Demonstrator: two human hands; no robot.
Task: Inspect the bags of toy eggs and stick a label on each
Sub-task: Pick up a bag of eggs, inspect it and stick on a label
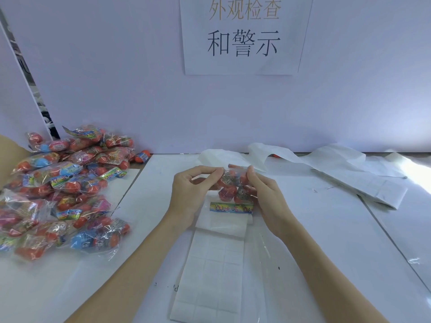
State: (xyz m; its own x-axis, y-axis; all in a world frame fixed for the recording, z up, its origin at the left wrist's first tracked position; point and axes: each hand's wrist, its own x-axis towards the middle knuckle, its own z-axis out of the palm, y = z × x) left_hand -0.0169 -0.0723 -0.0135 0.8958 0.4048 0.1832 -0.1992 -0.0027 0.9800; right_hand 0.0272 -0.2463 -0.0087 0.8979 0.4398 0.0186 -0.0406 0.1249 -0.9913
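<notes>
Pinching one egg bag [234, 190], both hands' [190, 190] [265, 194] grips hide its sides.

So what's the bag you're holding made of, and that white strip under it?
The held bag looks like thin clear plastic film: glossy, crinkled, eggs showing through. The white strip looks like matte paper label backing, since a faint grid of cut rectangles shows, though it could be a coated sheet.

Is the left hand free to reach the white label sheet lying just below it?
Probably not yet. The left hand pinches the clear bag of red toy eggs together with the right hand. Nothing blocks the white label sheet.
</notes>
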